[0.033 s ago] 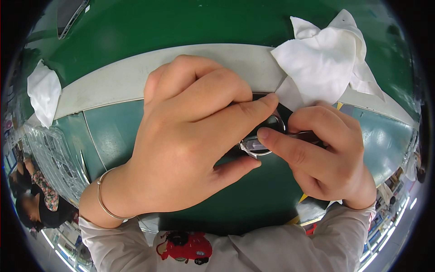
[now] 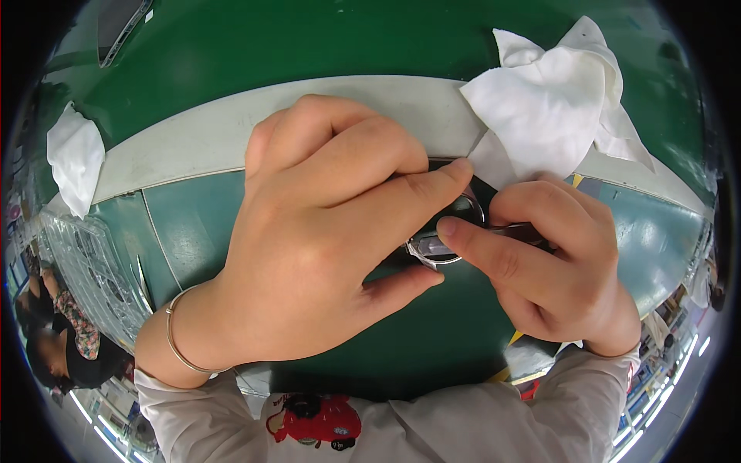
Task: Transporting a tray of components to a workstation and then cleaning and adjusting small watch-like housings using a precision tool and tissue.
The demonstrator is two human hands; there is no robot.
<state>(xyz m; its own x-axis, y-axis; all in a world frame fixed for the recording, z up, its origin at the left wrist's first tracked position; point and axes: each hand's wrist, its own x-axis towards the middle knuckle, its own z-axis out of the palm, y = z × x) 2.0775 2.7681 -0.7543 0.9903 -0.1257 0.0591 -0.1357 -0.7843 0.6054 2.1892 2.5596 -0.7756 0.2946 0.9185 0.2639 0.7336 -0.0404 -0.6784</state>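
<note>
Right fingers [image 2: 482,251] gripping tool [image 2: 527,231], metal ring [image 2: 484,207]

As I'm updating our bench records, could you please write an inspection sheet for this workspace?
Surface: green tabletop with a pale strip across it.
Job's things: round metal-rimmed piece; slender dark tool, its tip over the rim.
Clutter: white cloth at right, smaller white cloth at left, ridged clear plastic, dark flat device at upper left.
Hands: left hand has thumb and forefinger at the piece, contact unclear; right hand pinches the tool.
Cables: nothing seen.
Surroundings: another person at far left.
</note>
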